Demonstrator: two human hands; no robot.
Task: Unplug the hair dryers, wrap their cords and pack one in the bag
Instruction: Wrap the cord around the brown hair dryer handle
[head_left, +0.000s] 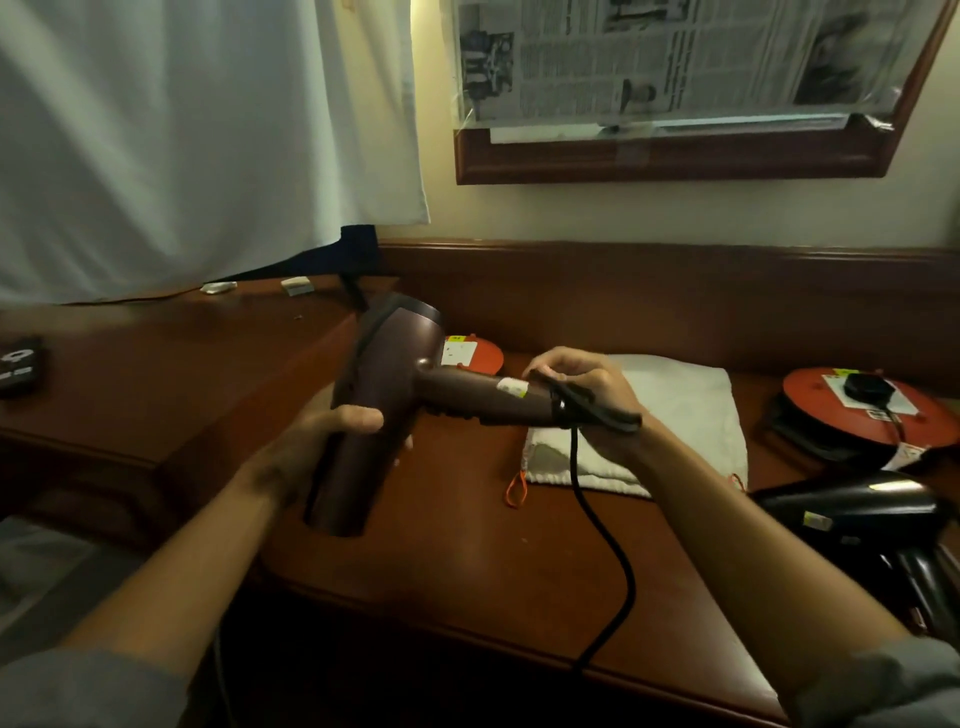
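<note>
The maroon hair dryer (382, 410) is held in the air above the wooden desk (457, 545), between the person's two hands and close in front of them. Its barrel runs as the long axis from upper right to lower left, one open end aimed down toward the person's left side and the other end tilted up and away toward the wall. The handle juts off at a right angle, pointing to the right, so its tip with the cord exit lies right at the right hand (587, 395). The left hand (332, 441) grips the barrel at its middle, thumb curled over the top, and carries the weight. The right hand pinches a short folded loop of the black cord (602, 530) against the handle's end, fingers curled round it; the rest of the cord hangs down from there, curves across the desk and drops over the near edge, its plug out of view. The right hand is thus the nearer one to the cord, and the handle's rightward axis is probably the line round which the winding will go, with the left hand steadying the body. The white drawstring bag (675, 415) lies flat on the desk just behind the right hand, and a black hair dryer (852, 512) rests at the right edge of the desk, beside an orange cable reel (872, 410).
</note>
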